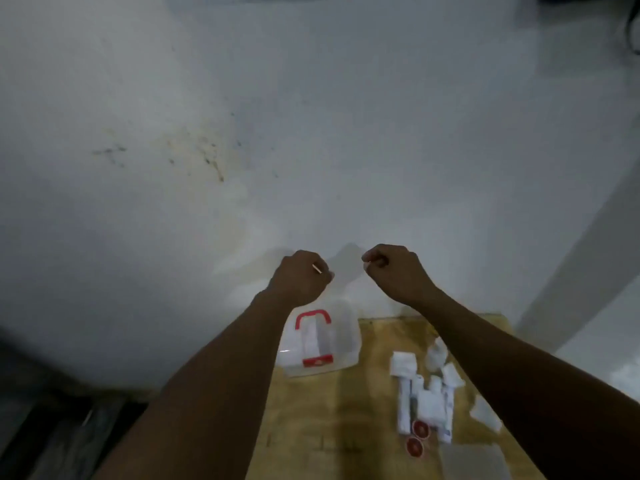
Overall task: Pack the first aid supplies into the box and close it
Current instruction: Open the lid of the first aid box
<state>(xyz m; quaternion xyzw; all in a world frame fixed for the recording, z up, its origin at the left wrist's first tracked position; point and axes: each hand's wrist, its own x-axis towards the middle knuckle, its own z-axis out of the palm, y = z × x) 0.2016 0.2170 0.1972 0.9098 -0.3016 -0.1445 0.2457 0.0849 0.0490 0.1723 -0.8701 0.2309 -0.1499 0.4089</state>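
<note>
While fingers (372,263) curl, box (320,344) below.

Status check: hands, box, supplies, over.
Both hands raised above the table, left hand and right hand closed in fists. Box shut, untouched. Supplies loose on table, right of box. Nothing blocking.

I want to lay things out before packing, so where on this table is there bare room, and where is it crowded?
The widest bare patch of the wooden table lies in front of the clear box, between the left forearm and the white packets. A narrower strip runs between the box and the packets. The right side is crowded: packets bunched together, two red discs at their near edge.
</note>
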